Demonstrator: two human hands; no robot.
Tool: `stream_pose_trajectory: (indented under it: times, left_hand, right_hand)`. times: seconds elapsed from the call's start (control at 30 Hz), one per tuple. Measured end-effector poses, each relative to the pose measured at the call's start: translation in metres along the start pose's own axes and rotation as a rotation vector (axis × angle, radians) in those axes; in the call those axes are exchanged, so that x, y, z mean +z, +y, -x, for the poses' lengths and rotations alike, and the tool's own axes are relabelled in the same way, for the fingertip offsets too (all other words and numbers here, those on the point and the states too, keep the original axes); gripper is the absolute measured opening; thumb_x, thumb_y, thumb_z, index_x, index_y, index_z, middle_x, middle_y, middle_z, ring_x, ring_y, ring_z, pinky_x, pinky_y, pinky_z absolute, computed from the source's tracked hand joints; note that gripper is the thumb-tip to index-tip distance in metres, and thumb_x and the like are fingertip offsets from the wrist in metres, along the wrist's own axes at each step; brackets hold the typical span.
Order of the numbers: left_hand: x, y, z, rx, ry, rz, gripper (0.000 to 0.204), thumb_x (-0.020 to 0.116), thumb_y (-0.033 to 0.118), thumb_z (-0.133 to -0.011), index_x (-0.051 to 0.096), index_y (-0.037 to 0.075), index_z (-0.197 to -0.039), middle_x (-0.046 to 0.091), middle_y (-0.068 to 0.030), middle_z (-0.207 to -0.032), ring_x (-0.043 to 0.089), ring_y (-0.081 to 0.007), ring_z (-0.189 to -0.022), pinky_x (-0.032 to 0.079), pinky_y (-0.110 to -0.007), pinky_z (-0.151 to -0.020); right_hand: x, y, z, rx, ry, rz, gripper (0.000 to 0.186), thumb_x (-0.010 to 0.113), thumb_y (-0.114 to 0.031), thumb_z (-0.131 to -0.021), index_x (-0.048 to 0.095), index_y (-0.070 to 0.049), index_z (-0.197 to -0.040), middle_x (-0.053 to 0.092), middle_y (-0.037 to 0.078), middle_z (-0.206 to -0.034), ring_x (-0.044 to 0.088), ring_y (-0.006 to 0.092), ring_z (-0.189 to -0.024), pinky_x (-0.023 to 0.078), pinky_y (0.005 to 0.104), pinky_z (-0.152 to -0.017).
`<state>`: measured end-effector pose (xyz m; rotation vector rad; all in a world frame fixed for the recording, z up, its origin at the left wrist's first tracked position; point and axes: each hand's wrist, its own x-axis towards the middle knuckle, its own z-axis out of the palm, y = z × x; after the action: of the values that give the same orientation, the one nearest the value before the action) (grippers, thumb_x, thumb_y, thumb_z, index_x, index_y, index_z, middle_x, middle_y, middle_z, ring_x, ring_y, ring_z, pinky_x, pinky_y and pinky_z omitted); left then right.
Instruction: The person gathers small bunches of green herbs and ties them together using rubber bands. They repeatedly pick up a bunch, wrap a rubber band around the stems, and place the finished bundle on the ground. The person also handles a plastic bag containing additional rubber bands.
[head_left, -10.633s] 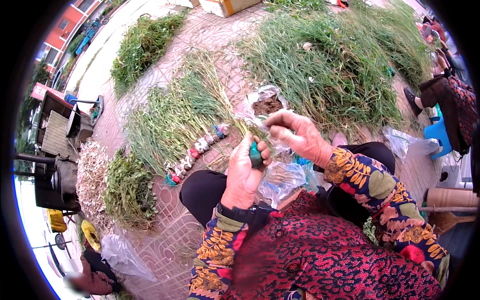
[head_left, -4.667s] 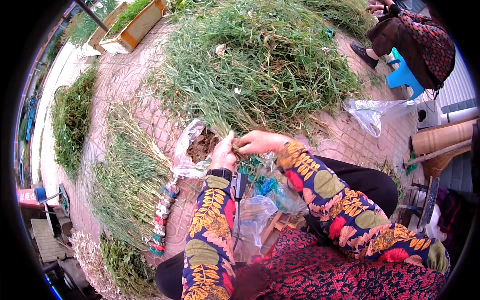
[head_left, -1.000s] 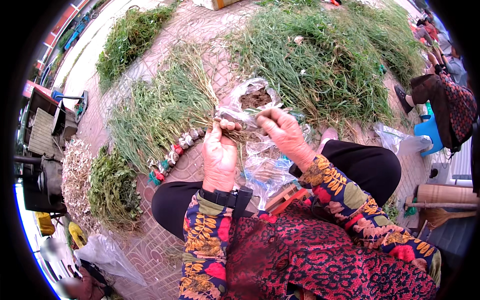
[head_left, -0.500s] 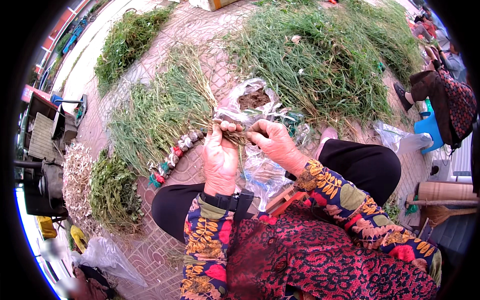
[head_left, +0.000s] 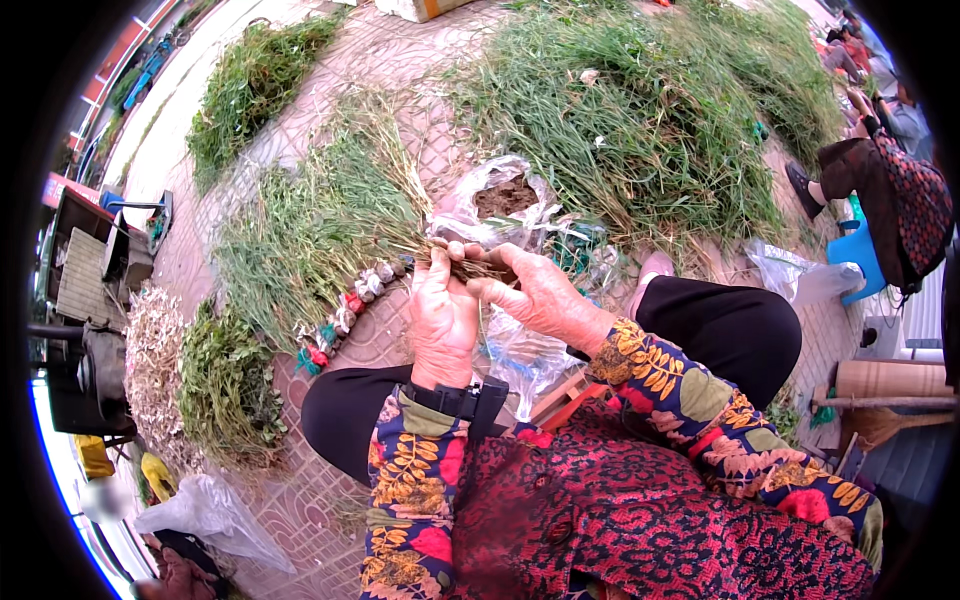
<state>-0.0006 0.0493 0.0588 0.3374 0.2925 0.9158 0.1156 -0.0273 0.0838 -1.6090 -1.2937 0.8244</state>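
Note:
In front of my lap, my left hand (head_left: 444, 315) is closed round the thin brown root ends of a small bunch of plant stems (head_left: 474, 268). My right hand (head_left: 540, 295) pinches the same bunch from the other side, its thumb and fingers on the root ends. The leafy part of the bunch seems to point left, over a pile of green stalks (head_left: 330, 220). Just beyond my hands stands a clear plastic bag (head_left: 465, 205) with crumbly brown soil (head_left: 507, 198) inside. Another crumpled clear bag (head_left: 525, 355) lies below my right hand.
A row of bundles with wrapped root ends (head_left: 352, 302) lies left of my hands. A large grass-like heap (head_left: 640, 130) spreads at the far right. Darker leafy plants (head_left: 230, 390) lie at left. A blue stool (head_left: 853, 262) stands near a seated person at right.
My right hand has moved slightly left and closer over the root ends, its fingers now overlapping the bunch more. My left hand keeps its hold nearly in place.

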Motion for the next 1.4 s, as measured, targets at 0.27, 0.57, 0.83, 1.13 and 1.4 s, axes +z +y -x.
stream_pose_trajectory:
  times: [0.27, 0.57, 0.83, 1.13, 1.4]
  left_hand:
    - [-0.003, -0.003, 0.001, -0.141, -0.076, -0.089, 0.019, 0.048, 0.012, -0.090, 0.050, 0.004, -0.107, 0.055, -0.0054, -0.094, 0.051, -0.0179, -0.094, 0.039, -0.030, -0.086]
    - [0.021, 0.031, -0.009, -0.124, -0.132, -0.650, 0.017, 0.054, 0.018, -0.088, 0.059, 0.003, -0.096, 0.060, -0.0030, -0.088, 0.052, -0.0119, -0.073, 0.041, -0.025, -0.065]
    - [0.037, 0.090, -0.032, 0.005, -0.096, -0.636, 0.020, 0.048, 0.017, -0.091, 0.059, 0.002, -0.097, 0.059, -0.0050, -0.098, 0.048, -0.0106, -0.082, 0.037, -0.024, -0.071]
    - [0.016, 0.130, -0.027, 0.027, 0.088, -0.254, 0.020, 0.048, 0.010, -0.090, 0.056, -0.002, -0.105, 0.059, -0.0094, -0.102, 0.051, -0.0153, -0.088, 0.040, -0.027, -0.073]
    - [0.033, 0.128, -0.022, 0.087, 0.147, -0.277, 0.018, 0.047, 0.008, -0.090, 0.056, -0.001, -0.104, 0.058, -0.0118, -0.103, 0.053, -0.0172, -0.092, 0.040, -0.029, -0.073]
  right_hand:
    - [-0.002, 0.005, 0.000, -0.080, -0.003, 0.136, 0.017, 0.052, -0.018, -0.085, 0.050, -0.002, -0.093, 0.058, 0.022, -0.081, 0.056, 0.0396, -0.080, 0.044, 0.0430, -0.066]
    - [-0.017, -0.004, -0.012, -0.190, -0.067, -0.072, 0.016, 0.050, -0.015, -0.088, 0.051, 0.000, -0.090, 0.046, 0.003, -0.062, 0.042, 0.0114, -0.060, 0.038, 0.0273, -0.055]
    - [-0.055, 0.019, -0.025, 0.114, 0.072, -0.249, 0.024, 0.055, -0.020, -0.086, 0.058, 0.003, -0.092, 0.060, 0.006, -0.076, 0.053, 0.0095, -0.064, 0.045, 0.0257, -0.057]
    - [-0.009, 0.158, -0.034, 0.173, 0.038, 0.327, 0.012, 0.058, -0.017, -0.078, 0.062, -0.007, -0.083, 0.063, 0.014, -0.079, 0.061, 0.0287, -0.072, 0.049, 0.0331, -0.069]
    - [0.060, 0.243, -0.021, -0.089, -0.264, 1.122, 0.027, 0.059, -0.015, -0.069, 0.054, -0.007, -0.095, 0.052, 0.010, -0.101, 0.048, 0.0270, -0.101, 0.036, 0.0398, -0.085]
